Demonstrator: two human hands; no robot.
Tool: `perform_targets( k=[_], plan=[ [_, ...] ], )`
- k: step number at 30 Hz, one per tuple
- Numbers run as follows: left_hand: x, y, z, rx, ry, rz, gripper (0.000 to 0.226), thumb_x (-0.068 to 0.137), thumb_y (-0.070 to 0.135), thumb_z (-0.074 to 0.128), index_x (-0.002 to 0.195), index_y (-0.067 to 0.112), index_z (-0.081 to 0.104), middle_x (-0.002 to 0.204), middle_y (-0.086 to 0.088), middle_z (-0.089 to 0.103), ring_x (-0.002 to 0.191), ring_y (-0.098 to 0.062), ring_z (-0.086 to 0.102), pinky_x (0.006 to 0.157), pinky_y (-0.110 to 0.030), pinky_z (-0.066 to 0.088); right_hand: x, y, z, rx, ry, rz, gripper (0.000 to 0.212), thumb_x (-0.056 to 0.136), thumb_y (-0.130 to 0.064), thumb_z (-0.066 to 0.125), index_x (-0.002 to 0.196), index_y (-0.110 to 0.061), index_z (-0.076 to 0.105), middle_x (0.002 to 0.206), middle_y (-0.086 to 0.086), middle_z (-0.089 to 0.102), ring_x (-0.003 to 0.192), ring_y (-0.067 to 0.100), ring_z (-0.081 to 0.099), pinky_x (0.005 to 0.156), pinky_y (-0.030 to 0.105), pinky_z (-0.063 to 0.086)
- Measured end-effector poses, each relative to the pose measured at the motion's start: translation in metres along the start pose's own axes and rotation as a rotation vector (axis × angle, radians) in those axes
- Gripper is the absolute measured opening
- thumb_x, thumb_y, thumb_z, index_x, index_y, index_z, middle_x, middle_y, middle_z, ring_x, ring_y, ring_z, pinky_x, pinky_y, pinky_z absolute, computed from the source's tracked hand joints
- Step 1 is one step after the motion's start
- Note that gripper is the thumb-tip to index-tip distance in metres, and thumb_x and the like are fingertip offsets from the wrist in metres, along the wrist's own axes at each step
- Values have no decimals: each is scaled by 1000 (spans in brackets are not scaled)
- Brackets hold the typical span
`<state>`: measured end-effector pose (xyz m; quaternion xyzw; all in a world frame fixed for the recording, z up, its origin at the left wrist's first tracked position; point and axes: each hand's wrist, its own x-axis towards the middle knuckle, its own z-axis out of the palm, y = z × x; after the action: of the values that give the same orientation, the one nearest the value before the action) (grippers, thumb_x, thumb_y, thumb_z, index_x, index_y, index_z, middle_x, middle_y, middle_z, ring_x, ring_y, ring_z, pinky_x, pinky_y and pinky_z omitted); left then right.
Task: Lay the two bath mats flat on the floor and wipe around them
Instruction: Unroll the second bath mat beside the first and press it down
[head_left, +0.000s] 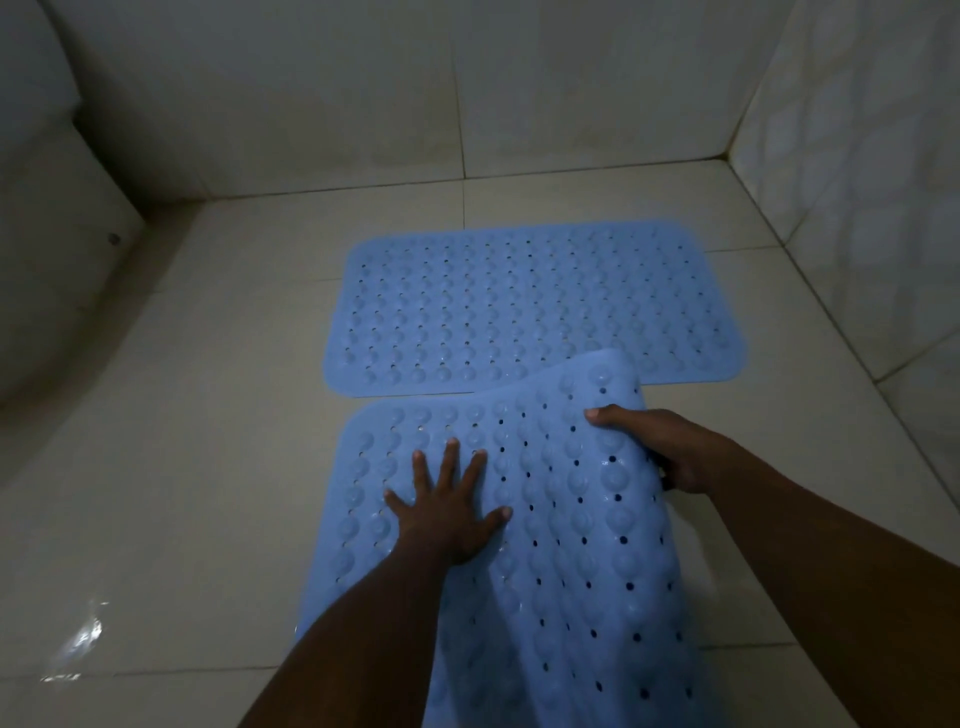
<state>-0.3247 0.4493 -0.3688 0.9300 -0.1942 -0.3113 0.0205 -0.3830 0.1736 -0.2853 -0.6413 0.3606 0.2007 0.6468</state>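
Pale floor tiles carry a far blue bath mat, lying flat. Just nearer, a second blue mat lies partly flat; left hand presses it with fingers spread, while right hand grips its raised right edge.

Dim, bluish, grainy throughout; small white glare on glossy pale floor tiles lower left, wide-angle bowing at edges.
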Motion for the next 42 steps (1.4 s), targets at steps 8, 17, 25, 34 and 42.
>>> perform_targets(
  k=[8,17,25,34,42],
  plan=[
    [-1,-2,-6,-8,-14,-27,91,87,84,37,155,51,-15,163,12,-35,150,-38,-30,111,-81,5,1,-1,-22,65,110,-53,64,67,-46,88,115,-9,70,100,11,78,85,30,77,71,40,62],
    [0,-1,-2,-1,-10,-48,89,88,83,34,155,52,-16,162,14,-36,150,-37,-30,111,-81,5,-6,-4,-46,5,14,67,60,77,-41,82,127,-11,64,116,16,73,105,39,71,96,56,54],
    [1,-1,-8,-4,-31,-58,87,88,83,33,153,54,-17,160,15,-38,150,-36,-30,112,-80,6,35,34,-66,-330,490,-44,125,19,-85,82,126,-23,61,120,5,69,104,30,69,88,49,58],
    [2,5,-8,9,-40,-85,86,90,81,31,154,50,-19,160,12,-40,149,-39,-32,111,-81,6,35,40,-78,-238,403,0,130,29,-83,85,136,-17,51,128,7,64,103,28,68,81,47,61],
    [2,7,-5,6,-48,-92,85,91,80,29,153,50,-21,159,12,-42,148,-38,-33,111,-81,4,9,27,-80,-248,528,52,116,47,-59,92,140,-6,47,134,16,59,112,37,64,89,46,57]
  ],
)
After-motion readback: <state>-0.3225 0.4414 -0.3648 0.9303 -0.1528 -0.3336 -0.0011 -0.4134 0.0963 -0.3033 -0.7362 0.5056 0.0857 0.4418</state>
